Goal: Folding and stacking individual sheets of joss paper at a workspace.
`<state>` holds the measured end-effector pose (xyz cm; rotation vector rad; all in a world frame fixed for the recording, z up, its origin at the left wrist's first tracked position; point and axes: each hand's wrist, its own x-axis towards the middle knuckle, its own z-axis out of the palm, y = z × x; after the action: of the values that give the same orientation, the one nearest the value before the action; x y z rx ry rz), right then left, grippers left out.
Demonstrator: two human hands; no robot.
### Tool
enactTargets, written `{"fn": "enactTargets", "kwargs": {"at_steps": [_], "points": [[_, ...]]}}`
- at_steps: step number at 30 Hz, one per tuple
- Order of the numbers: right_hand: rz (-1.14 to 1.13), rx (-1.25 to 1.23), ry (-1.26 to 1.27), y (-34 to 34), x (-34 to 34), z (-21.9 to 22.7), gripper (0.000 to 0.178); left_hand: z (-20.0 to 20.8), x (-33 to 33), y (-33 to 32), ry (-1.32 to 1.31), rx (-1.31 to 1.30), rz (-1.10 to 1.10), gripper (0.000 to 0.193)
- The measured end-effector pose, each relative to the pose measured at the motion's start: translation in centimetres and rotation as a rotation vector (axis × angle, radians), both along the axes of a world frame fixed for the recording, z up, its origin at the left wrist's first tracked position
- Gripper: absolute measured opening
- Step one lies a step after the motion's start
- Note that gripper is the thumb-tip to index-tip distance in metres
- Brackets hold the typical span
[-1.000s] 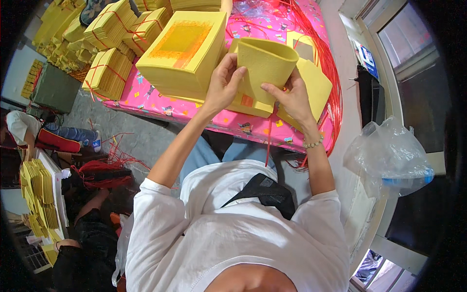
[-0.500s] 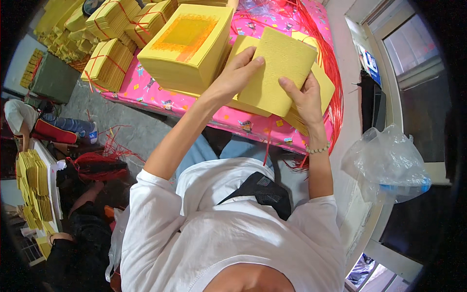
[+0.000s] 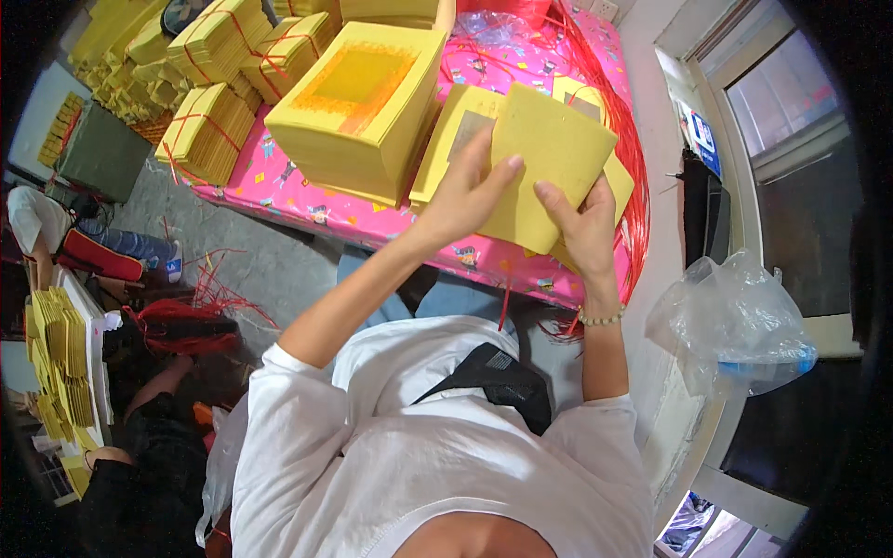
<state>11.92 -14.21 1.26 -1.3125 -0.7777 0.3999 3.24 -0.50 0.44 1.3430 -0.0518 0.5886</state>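
Both my hands hold a small sheaf of yellow paper sheets (image 3: 549, 158) up over the near edge of a pink table. My left hand (image 3: 472, 193) grips its left side, the thumb lying on the front. On the right side, the thumb of my right hand (image 3: 588, 223) presses the front while the fingers curl behind. Beneath lies more yellow paper (image 3: 449, 113), and a grey square shows on it beside my left fingers. A tall stack of yellow paper (image 3: 372, 121) with an orange-edged patch on top stands to the left.
Yellow bundles tied with red string (image 3: 206, 130) sit at the table's left end. Red strands (image 3: 640, 205) hang over the pink cover (image 3: 326, 200) at right. A clear plastic bag (image 3: 735, 321) hangs by the window. Another person (image 3: 139, 465) sits beside yellow stacks (image 3: 63, 344) at lower left.
The sheaf and both hands have come slightly lower in the view. The grey square on the paper beneath has come into sight. My left hand still grips the left side.
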Motion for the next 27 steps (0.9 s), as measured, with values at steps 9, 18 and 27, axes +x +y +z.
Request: {"fn": "enactTargets", "kwargs": {"at_steps": [9, 18, 27], "points": [[-0.038, 0.01, -0.022, -1.6, -2.0, 0.1, 0.05, -0.2, -1.7, -2.1, -0.044, 0.089, 0.178, 0.032], [-0.017, 0.005, -0.006, -1.4, -2.5, 0.0, 0.049, -1.0, -2.5, -1.1, 0.039, 0.358, 0.291, 0.028], [-0.046, -0.014, 0.037, -1.9, -2.7, -0.2, 0.032, -0.2, -3.2, -1.6, 0.084, 0.018, 0.097, 0.031]]}}
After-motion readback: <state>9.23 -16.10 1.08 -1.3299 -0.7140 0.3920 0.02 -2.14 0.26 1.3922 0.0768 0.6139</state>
